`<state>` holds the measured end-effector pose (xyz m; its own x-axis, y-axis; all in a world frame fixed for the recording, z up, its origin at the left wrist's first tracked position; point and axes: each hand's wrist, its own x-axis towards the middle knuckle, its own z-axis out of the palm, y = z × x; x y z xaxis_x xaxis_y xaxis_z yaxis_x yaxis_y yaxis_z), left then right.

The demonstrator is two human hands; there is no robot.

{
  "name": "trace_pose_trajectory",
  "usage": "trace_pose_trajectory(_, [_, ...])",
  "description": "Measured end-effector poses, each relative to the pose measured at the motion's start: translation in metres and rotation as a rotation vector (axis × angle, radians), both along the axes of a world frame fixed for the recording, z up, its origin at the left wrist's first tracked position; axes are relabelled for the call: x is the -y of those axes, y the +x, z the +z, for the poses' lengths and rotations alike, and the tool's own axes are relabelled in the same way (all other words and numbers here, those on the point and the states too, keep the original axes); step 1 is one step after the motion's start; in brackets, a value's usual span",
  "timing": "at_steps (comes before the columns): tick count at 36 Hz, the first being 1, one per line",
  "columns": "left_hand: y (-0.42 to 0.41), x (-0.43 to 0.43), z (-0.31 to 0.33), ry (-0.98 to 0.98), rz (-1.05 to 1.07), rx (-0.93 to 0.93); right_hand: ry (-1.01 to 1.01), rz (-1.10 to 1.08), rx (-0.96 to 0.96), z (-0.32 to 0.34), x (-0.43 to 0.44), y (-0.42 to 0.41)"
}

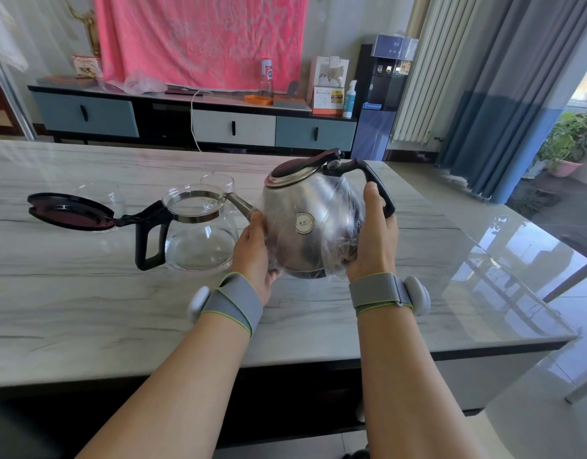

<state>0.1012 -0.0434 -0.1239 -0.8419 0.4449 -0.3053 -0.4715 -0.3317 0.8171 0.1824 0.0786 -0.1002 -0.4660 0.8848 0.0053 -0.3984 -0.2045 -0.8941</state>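
Steel kettle [305,226] in clear plastic film [338,207] sits mid-table [86,309], just right of glass pot [199,236], left hand [254,250] and right hand [373,236] clamped on its 2 sides; advise firm level grip, film likely slippery, spout kept off pot.

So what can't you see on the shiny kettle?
Head view:
- Inside the kettle: its lid is shut.
- Round label: print too small to read.
- Left hand and right hand: most fingers hidden behind the kettle.
- Kettle's base: mostly turned away, under clear wrap.
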Motion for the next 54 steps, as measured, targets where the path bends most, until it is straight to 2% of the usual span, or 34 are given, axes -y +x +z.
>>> trace_pose_trajectory(54, [-0.0004, -0.0004, -0.0015, 0.0, 0.001, 0.0, 0.012, 0.015, -0.006, -0.004, -0.0062, -0.0021])
